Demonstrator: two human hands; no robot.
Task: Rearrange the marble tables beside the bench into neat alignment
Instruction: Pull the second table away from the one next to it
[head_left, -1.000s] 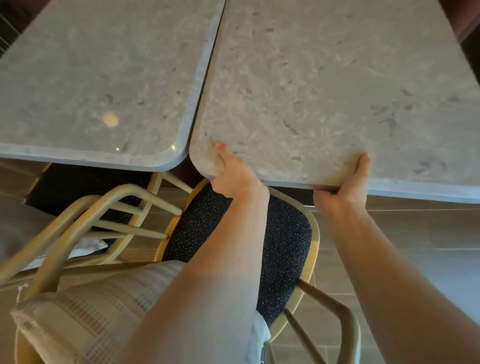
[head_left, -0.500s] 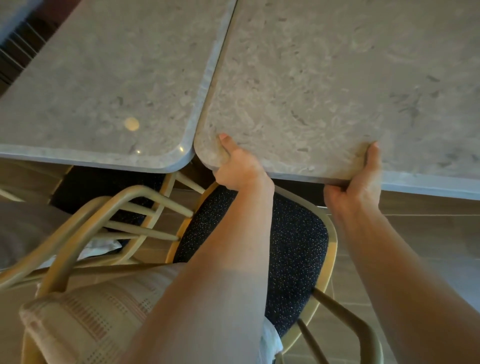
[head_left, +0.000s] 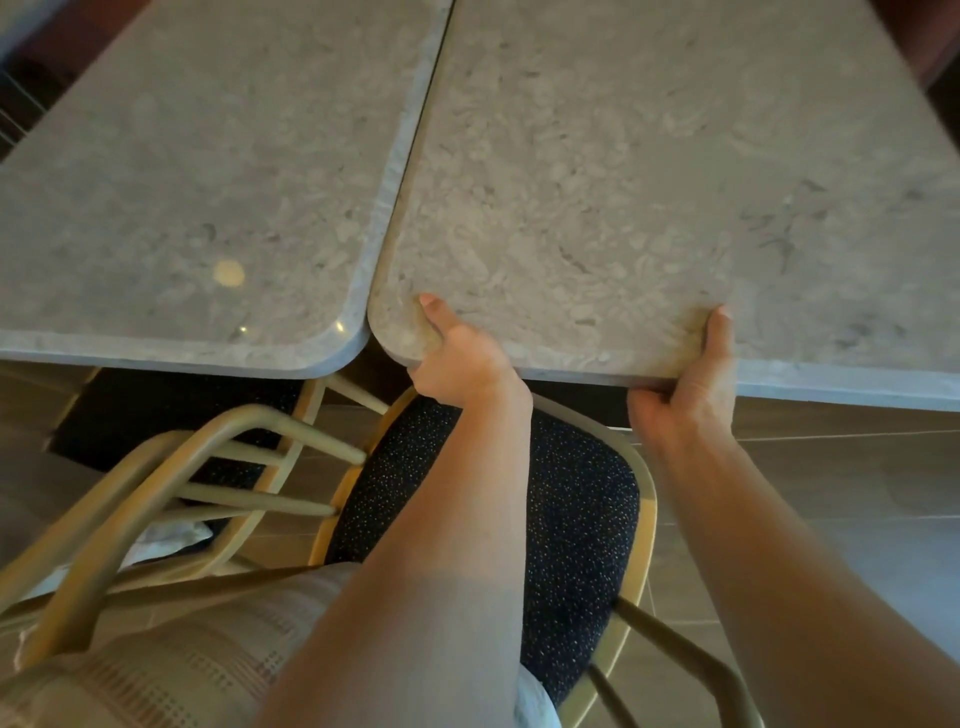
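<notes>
Both hands are on the right-hand grey marble table with rounded corners (head_left: 649, 182), gripping its near edge. The left hand (head_left: 460, 364) is clamped at the table's near-left corner, thumb pressed flat on top, the other fingers curled out of sight beneath the slab. The right hand (head_left: 691, 379) holds the same edge further right, thumb up on the surface, fingers wrapped under.

To the left sits the second grey marble table (head_left: 208, 182). The two tops run side by side, touching or almost touching at the near corners, with a thin dark seam between them toward the far end.

Below the arms, near side, a dark speckled seat of a gold-framed chair (head_left: 576, 514) is tucked under the gripped edge. A second gold-framed chair (head_left: 197, 467) stands to its left, on the brown tiled floor (head_left: 857, 493).
</notes>
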